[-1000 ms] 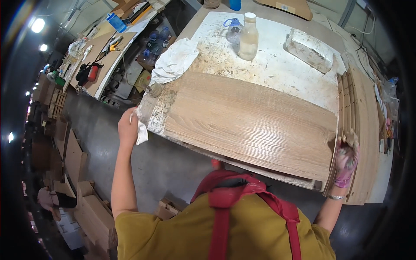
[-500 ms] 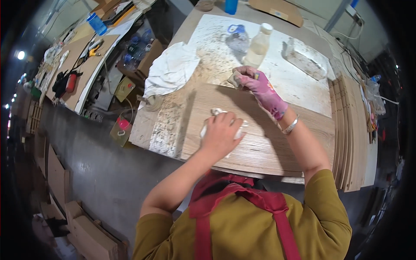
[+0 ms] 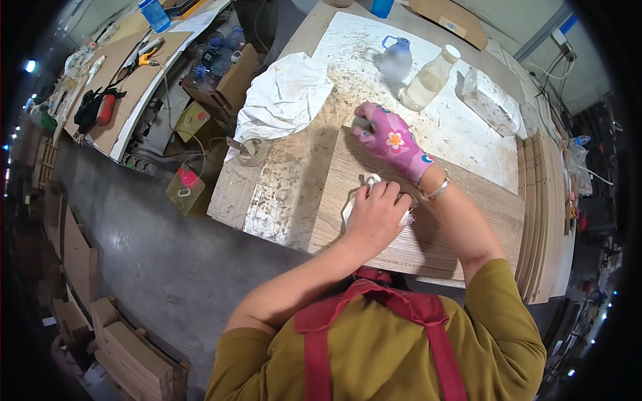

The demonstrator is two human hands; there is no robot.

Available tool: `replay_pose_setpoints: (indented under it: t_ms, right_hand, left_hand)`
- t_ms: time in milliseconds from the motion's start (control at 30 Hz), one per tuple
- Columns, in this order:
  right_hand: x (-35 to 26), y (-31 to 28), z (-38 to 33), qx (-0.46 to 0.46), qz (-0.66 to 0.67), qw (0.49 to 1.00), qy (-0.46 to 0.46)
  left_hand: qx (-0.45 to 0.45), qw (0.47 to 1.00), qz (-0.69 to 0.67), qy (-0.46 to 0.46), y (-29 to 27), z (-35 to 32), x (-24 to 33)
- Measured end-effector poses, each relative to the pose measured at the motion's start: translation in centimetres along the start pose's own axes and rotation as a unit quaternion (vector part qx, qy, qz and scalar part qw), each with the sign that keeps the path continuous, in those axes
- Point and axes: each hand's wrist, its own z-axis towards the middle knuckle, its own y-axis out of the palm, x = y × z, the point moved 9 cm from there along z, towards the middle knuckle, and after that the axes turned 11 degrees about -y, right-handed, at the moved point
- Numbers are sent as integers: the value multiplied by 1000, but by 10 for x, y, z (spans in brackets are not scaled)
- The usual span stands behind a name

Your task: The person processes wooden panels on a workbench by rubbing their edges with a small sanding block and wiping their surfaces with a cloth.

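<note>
A wood-grain board [image 3: 491,217] lies flat on the workbench in front of me. My bare left hand [image 3: 380,217] is closed over a crumpled white cloth [image 3: 372,179], pressing it onto the board. At the board's far left corner is my right hand [image 3: 391,140], in a pink glove with a flower pattern. Its fingers are curled in around something pale, mostly hidden by the glove. Beyond it stand a clear bottle with a white cap [image 3: 430,79] and a small rounded bottle with a blue top [image 3: 396,60].
A stack of boards [image 3: 540,214] runs along the right side. White fabric [image 3: 284,93] and a tape roll [image 3: 253,152] lie at the bench's left. A plastic-wrapped block [image 3: 491,100] sits at the back right. Another bench [image 3: 144,73] with tools stands to the left.
The view has shifted, so the bench appears farther right. My right hand has moved left along the board's far edge to its corner. My left hand stays on the cloth.
</note>
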Motion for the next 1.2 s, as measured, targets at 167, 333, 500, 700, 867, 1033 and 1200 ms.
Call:
replay_pose_setpoints:
  t_ms: [167, 333, 500, 700, 867, 1033, 1200]
  right_hand:
    - [-6, 0, 4, 50, 21, 999, -5]
    - [0, -9, -16, 47, -24, 998, 17]
    - [38, -63, -86, 77, -140, 981, 110]
    - [83, -134, -181, 96, -230, 946, 207]
    - [129, -195, -276, 160, -232, 926, 252]
    - [169, -246, -353, 175, -247, 903, 304]
    - [186, -280, -417, 146, -288, 877, 357]
  left_hand:
    - [-14, 1000, 16, -3, 6, -1, 2]
    - [-43, 998, 25, -24, 9, 2, 0]
    - [-12, 999, 22, -33, 11, 5, 2]
    - [-11, 997, 63, -38, 15, 6, 3]
    - [-10, 995, 88, -50, 14, 6, 7]
    - [13, 994, 91, -51, 12, 8, 11]
    - [21, 995, 90, -35, 8, 6, 11]
